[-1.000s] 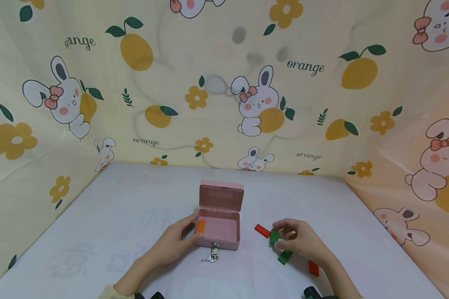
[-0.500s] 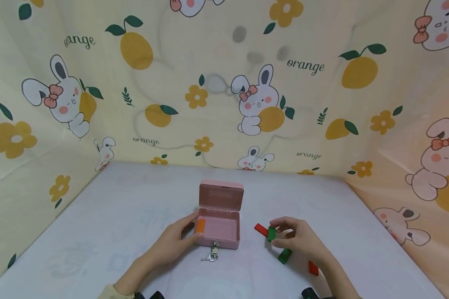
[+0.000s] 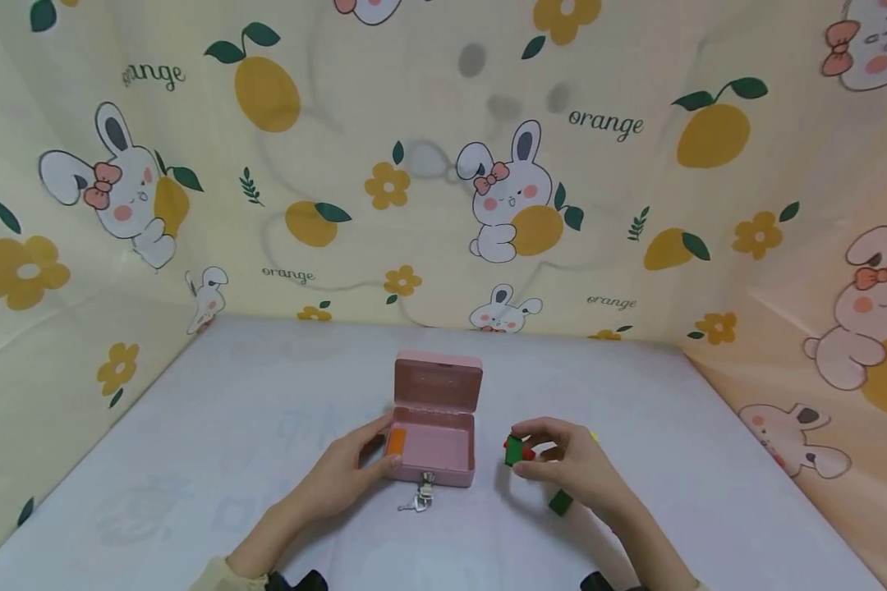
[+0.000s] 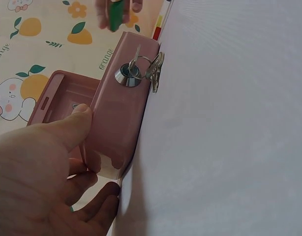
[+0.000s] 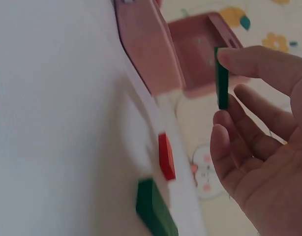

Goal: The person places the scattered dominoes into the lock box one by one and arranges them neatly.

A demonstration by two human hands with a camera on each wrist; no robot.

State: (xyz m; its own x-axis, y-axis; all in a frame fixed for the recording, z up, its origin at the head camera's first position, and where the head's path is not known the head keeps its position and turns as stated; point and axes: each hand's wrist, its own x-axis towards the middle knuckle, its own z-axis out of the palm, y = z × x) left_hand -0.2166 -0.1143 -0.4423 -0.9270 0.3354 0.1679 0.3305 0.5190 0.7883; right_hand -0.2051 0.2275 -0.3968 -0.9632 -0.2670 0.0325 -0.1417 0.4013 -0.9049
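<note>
A pink cash box (image 3: 454,478) stands with its lid raised, an orange block (image 3: 397,442) lying inside along the left wall. My left hand (image 3: 351,468) grips the box's left side, thumb at the front rim and fingers around the side. Keys (image 3: 416,501) hang from the lock on its front. Just right of the box, my right hand (image 3: 569,460) pinches a green block (image 3: 514,451) between thumb and fingers, raised above the table. Partly hidden behind that hand is a red block (image 3: 529,454). Another green block (image 3: 560,502) lies nearer on the table.
A small bit of something yellow (image 3: 595,437) shows behind my right hand. The white tabletop (image 3: 266,394) ends at a patterned cloth wall (image 3: 429,246) with rabbits and oranges, at the back and both sides.
My right hand has lifted the green block and carried it left, toward the box. The left hand stays on the box. The red block at front right is now hidden by the right arm.
</note>
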